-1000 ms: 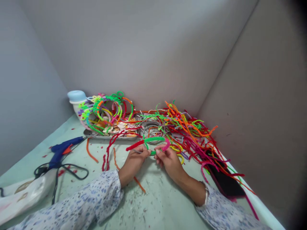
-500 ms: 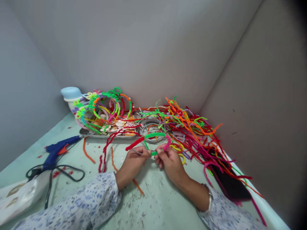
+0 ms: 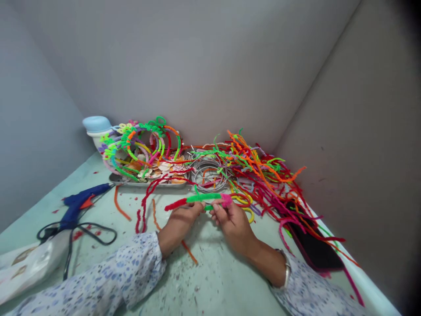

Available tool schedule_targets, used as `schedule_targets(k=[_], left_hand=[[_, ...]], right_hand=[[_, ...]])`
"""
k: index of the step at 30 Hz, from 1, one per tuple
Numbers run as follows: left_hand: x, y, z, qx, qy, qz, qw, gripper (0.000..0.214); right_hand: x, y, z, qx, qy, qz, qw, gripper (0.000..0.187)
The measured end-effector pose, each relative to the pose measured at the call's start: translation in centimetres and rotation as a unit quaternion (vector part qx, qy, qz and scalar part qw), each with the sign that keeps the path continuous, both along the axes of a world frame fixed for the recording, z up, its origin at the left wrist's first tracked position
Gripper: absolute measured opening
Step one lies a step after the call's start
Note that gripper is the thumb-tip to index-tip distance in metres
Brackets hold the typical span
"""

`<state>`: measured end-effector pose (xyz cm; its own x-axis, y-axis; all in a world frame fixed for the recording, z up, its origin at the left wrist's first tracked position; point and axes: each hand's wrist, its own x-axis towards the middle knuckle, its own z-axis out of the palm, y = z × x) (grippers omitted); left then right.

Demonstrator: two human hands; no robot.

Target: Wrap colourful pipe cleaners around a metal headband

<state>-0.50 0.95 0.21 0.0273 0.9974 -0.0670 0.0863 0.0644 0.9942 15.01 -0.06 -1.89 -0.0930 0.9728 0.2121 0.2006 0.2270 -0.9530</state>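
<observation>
Between my two hands is a headband [image 3: 205, 197] wrapped in red, green and pink pipe cleaner. My left hand [image 3: 180, 220] is closed in a pinch on a green stretch of it, close to a bare grey section of the band. My right hand [image 3: 234, 223] pinches the band beside the pink part, thumb on top. The fingertips of both hands almost meet, and a short green end sticks up above the band. Just beyond them lie bare wire hoops [image 3: 209, 174], and a loose orange pipe cleaner [image 3: 189, 252] runs under my left wrist.
Finished hoops [image 3: 144, 131] and shells sit on a metal tray [image 3: 158, 188] next to a blue-capped bottle [image 3: 98, 125]. A blue glue gun [image 3: 76, 202] with its cord lies left, near a plastic bag [image 3: 33, 267]. Pipe cleaners [image 3: 259, 164] heap up at right, partly over a phone [image 3: 317, 252].
The headband has tipped flatter towards my view, so its arch looks lower, and its red end has moved slightly left. Both hands keep their pinch in nearly the same place.
</observation>
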Motion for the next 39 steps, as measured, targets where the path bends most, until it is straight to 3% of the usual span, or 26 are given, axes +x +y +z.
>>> schedule_targets(k=[6, 18, 39], left_hand=[[0.71, -0.48, 0.75, 0.004, 0.034, -0.016, 0.999, 0.031], [0.74, -0.78, 0.30, 0.087, 0.043, -0.006, 0.995, 0.013], [1.05, -0.87, 0.80, 0.062, 0.062, 0.040, 0.995, 0.014]], right_hand=[[-0.11, 0.57, -0.12, -0.055, 0.105, -0.016, 0.993, 0.026], [-0.08, 0.49, 0.06, -0.065, 0.110, -0.037, 0.991, 0.028], [-0.05, 0.18, 0.29, -0.034, 0.122, -0.016, 0.992, 0.023]])
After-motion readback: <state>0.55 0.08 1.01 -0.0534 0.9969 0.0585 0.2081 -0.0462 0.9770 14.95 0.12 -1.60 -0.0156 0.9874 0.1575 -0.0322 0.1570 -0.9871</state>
